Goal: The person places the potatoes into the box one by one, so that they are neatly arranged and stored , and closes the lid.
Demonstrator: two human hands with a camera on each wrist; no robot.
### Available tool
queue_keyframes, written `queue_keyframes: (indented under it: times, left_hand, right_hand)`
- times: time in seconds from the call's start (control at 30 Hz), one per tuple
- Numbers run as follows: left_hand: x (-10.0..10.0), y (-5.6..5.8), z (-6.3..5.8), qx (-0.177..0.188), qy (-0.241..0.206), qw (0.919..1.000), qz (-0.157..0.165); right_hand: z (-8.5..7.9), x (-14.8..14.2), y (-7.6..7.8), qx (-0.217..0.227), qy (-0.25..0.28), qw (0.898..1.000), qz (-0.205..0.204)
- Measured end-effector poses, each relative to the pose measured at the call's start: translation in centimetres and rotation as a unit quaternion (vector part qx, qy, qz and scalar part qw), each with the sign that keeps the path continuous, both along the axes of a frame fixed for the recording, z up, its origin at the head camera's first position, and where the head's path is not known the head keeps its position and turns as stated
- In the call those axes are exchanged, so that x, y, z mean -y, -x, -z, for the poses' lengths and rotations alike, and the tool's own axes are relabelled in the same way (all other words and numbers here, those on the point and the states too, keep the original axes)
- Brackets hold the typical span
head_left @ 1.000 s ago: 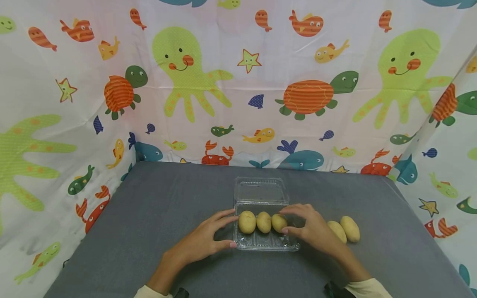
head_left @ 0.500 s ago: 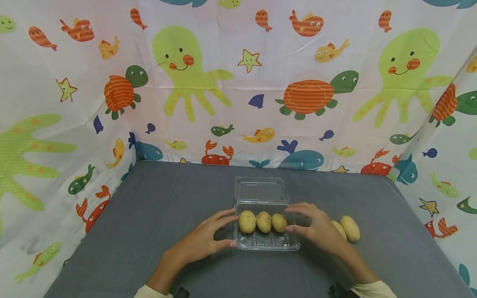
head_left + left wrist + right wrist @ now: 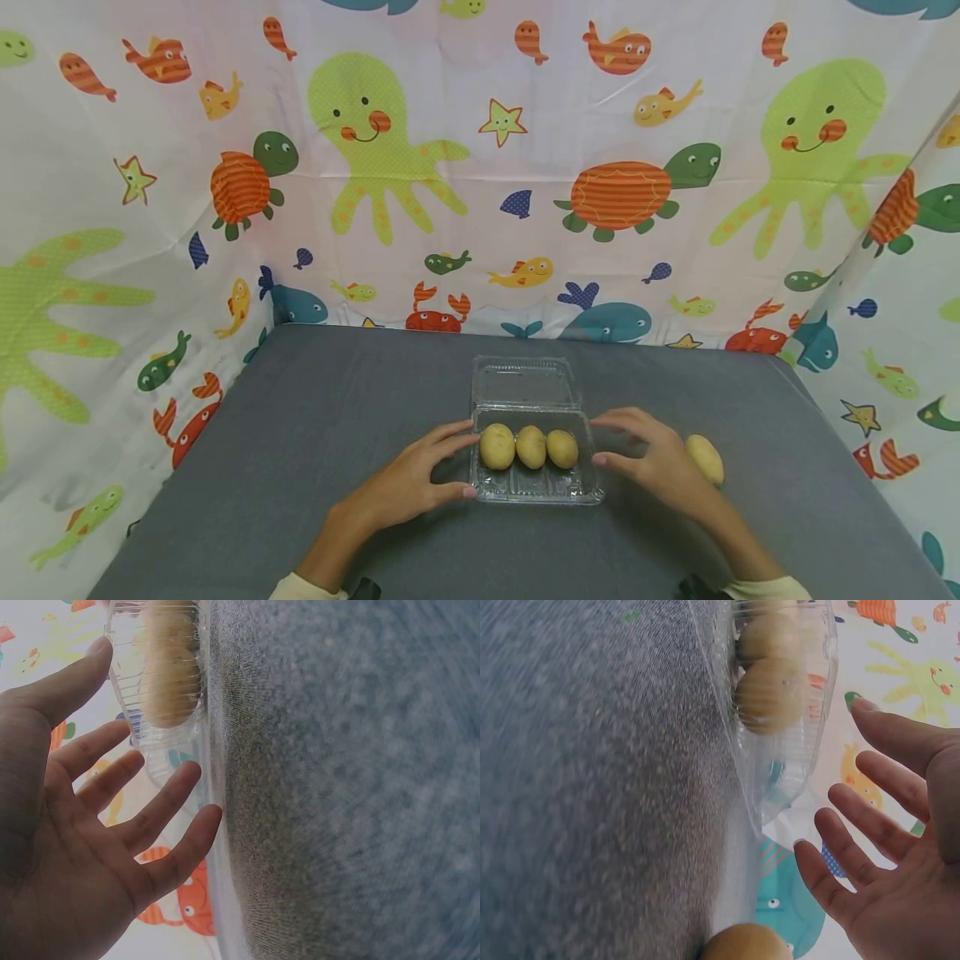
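Left hand: the left hand is held wide, its fingers spread and nothing gripped; the container's left side is met, or nearly met, by thumb and index finger, presumably so that the light plastic is steadied.
Right hand: the right hand is held wide as well, with nothing gripped; its thumb and index fingertips are kept just beside the container's right wall, apart from the potatoes.
Container: the clear container is set flat between the two hands, within easy reach of both.
Lid: the clear lid is laid back on the far side, so the base is left uncovered from above.
Potato row: three potatoes are lined up side by side in the base, grouped toward its left; by this, a bare strip is left at the right, where another could probably be fitted.
Loose potato: one potato is seen outside, on the grey table, partly hidden by the right hand; it is placed conveniently on that hand's side.
Backdrop: the table is enclosed by a sea-animal curtain.
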State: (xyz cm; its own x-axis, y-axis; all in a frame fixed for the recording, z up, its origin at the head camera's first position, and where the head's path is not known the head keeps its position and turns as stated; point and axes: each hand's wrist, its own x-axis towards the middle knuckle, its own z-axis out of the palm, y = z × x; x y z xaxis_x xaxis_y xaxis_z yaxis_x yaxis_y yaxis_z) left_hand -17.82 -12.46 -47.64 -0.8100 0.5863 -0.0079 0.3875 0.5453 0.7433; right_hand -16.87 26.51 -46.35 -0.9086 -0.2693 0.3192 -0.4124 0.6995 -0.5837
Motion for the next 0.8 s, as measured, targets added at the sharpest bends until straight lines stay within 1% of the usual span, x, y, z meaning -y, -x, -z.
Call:
queue_keyframes:
  times: [0.23,0.37,0.53,0.6,0.8]
  left_hand:
    - [0.0,-0.1,-0.1,0.001,-0.002,1.0000,0.000]
    - [0.0,-0.1,-0.1,0.000,-0.004,1.0000,0.000]
    - [0.0,0.0,-0.1,0.001,-0.005,1.0000,0.002]
    - [0.0,0.0,-0.1,0.002,-0.005,1.0000,0.001]
    - [0.0,0.1,0.1,0.001,-0.001,1.0000,0.000]
  right_hand:
    - [-0.2,-1.0,-0.5,0.016,0.007,1.000,0.020]
    - [-0.4,-1.4,-0.8,0.010,0.013,0.999,0.031]
    - [-0.7,-2.0,-1.2,0.007,0.005,0.998,0.061]
    - [-0.8,-2.3,-1.4,0.014,0.003,0.998,0.069]
    - [-0.8,-2.9,-1.5,0.047,0.021,0.996,0.070]
